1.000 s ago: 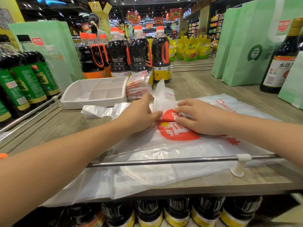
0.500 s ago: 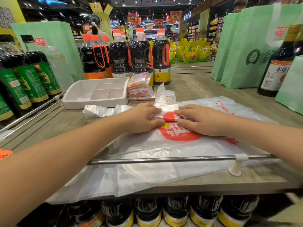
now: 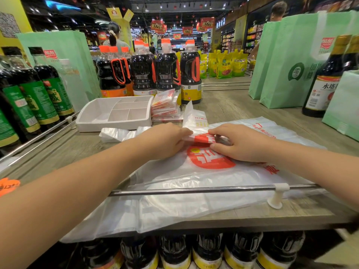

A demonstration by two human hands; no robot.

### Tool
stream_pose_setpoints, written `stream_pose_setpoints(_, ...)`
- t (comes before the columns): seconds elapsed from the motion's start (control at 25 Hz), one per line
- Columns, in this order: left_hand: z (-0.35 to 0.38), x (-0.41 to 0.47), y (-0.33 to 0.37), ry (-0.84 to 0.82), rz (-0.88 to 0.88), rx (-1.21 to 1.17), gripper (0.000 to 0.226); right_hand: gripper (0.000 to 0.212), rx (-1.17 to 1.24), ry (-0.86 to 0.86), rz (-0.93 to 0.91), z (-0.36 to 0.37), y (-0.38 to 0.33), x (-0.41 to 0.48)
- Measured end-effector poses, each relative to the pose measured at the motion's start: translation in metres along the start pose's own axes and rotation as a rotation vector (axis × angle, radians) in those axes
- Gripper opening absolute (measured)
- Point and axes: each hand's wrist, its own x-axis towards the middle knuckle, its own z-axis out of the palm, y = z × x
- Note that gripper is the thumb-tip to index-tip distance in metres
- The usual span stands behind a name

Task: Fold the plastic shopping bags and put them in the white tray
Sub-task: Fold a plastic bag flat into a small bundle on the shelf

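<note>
Folded bag edge [image 3: 200, 138] now lifted off flat, L hand [image 3: 165, 141] & R hand [image 3: 240, 143] both pinching it, white tray [image 3: 114, 113] just beyond L

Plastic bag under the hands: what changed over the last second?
Both hands went from pressing flat to pinching: the left hand and right hand now lift the bag's folded red-printed edge off the shelf between them. The white tray and the folded stack beside it stayed put.

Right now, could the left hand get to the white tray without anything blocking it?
Probably yes: the white tray lies just beyond the left hand, with only a crumpled bag lying low between them.
</note>
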Motion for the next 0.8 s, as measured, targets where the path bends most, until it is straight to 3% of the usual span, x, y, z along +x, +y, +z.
stream_pose_setpoints(0.16, -0.015, -0.008, 0.006, 0.139, 0.048, 0.04, 0.041, 0.028, 0.03, 0.15, -0.073, -0.006, -0.001, -0.004)
stream_pose_setpoints(0.24, -0.022, -0.018, 0.013, 0.165, 0.151, 0.066, 0.042, 0.032, -0.043, 0.199, -0.11, -0.014, -0.003, -0.013)
stream_pose_setpoints(0.48, -0.025, -0.041, 0.029, 0.024, 0.383, 0.088, 0.05, 0.043, -0.323, 0.056, -0.358, -0.02, -0.009, -0.04)
stream_pose_setpoints(0.68, -0.015, -0.039, 0.022, -0.237, 0.121, -0.041, 0.065, 0.056, -0.295, -0.003, -0.332, -0.017, -0.006, -0.04)
stream_pose_setpoints(0.8, -0.007, -0.035, 0.015, -0.29, 0.079, -0.136, 0.068, 0.065, -0.262, -0.036, -0.303, -0.017, -0.007, -0.04)
